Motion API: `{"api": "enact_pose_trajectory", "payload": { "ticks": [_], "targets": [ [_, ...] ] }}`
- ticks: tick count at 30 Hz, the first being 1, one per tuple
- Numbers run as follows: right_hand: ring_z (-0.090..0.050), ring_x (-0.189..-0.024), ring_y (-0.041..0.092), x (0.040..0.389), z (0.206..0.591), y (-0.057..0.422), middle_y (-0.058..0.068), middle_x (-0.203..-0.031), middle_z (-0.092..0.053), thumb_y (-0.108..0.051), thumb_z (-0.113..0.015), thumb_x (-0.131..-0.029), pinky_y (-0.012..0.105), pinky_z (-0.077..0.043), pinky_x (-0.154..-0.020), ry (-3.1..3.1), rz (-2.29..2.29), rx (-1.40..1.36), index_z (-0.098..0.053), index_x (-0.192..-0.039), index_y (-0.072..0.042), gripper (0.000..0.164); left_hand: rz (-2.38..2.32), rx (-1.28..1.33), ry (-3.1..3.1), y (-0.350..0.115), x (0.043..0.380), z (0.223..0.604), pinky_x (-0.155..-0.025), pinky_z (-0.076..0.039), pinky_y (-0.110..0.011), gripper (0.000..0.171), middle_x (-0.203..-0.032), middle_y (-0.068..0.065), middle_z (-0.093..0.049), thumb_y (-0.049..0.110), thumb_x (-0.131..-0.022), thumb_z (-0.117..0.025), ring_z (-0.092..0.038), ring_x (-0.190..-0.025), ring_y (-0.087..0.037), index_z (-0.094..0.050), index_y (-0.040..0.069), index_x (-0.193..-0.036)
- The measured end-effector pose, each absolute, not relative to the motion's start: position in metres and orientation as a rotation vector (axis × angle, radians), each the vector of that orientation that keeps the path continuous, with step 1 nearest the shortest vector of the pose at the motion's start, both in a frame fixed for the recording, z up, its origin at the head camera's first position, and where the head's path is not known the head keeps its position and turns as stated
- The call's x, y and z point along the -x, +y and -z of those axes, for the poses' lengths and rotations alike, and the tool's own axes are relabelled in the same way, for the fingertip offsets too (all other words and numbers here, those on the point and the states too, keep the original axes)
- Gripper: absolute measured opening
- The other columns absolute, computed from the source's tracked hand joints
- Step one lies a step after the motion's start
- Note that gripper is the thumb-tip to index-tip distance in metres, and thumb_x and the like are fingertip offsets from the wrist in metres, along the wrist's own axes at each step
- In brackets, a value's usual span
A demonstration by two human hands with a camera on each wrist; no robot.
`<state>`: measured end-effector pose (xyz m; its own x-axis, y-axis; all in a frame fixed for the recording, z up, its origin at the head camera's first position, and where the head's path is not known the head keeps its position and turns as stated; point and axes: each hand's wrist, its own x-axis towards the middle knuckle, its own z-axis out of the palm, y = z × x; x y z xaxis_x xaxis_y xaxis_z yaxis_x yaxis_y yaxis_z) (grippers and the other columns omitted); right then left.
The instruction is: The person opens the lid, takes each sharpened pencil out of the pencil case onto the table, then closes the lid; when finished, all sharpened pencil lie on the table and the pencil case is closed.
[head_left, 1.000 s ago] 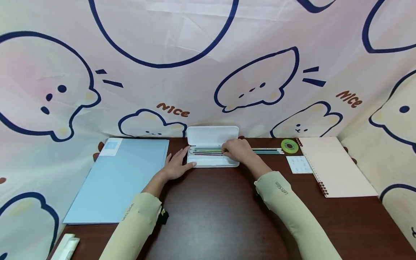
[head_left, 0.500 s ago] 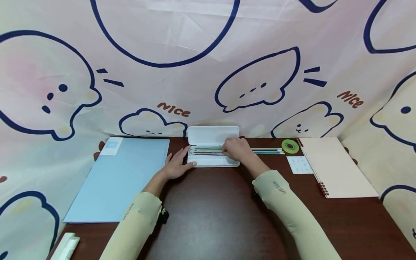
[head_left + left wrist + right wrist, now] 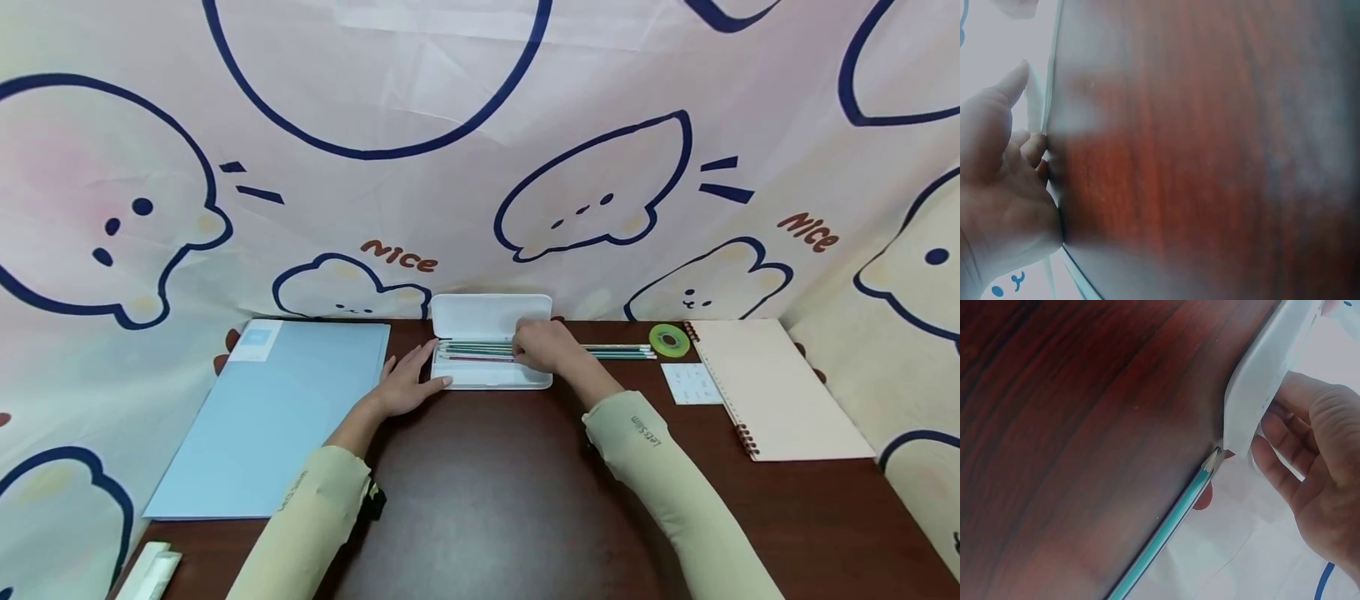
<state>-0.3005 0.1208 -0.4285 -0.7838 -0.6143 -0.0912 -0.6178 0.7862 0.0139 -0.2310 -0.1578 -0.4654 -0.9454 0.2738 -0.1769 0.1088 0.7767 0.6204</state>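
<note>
A white pencil case (image 3: 491, 379) lies at the back of the table, its lid (image 3: 480, 315) raised. Several pencils (image 3: 474, 350) lie lengthwise in it. My right hand (image 3: 546, 345) reaches in over them with curled fingers, gripping among the pencils; the case's wall hides the fingertips in the right wrist view. At the case's left end rests my left hand (image 3: 405, 385), fingers extended and thumb along the front corner. More pencils (image 3: 622, 352) lie on the table right of the case, one a turquoise striped pencil (image 3: 1169, 525) with a sharpened point.
A blue folder (image 3: 277, 433) lies to the left, with white packets (image 3: 152, 571) by the near left edge. On the right are a green tape roll (image 3: 668, 340), a small white sheet (image 3: 690, 383) and a spiral notebook (image 3: 780, 392). A printed cloth (image 3: 450, 208) hangs behind.
</note>
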Motion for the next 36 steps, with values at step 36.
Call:
{"api": "enact_pose_trajectory", "payload": {
  "ticks": [36],
  "targets": [
    [-0.068,-0.114,0.023,0.297,0.418,0.153,0.008,-0.122,-0.074,-0.005,-0.059,-0.101,0.041,-0.054,-0.101,2.862,0.360,1.011,-0.075,-0.122,-0.011,0.028,-0.923,-0.332,2.723,-0.161,0.230,0.468,-0.123,0.004,-0.065,0.083,-0.169,-0.017,-0.019,0.047,-0.101,-0.057,-0.014,-0.157,-0.039,-0.012,0.018,-0.165]
  ]
}}
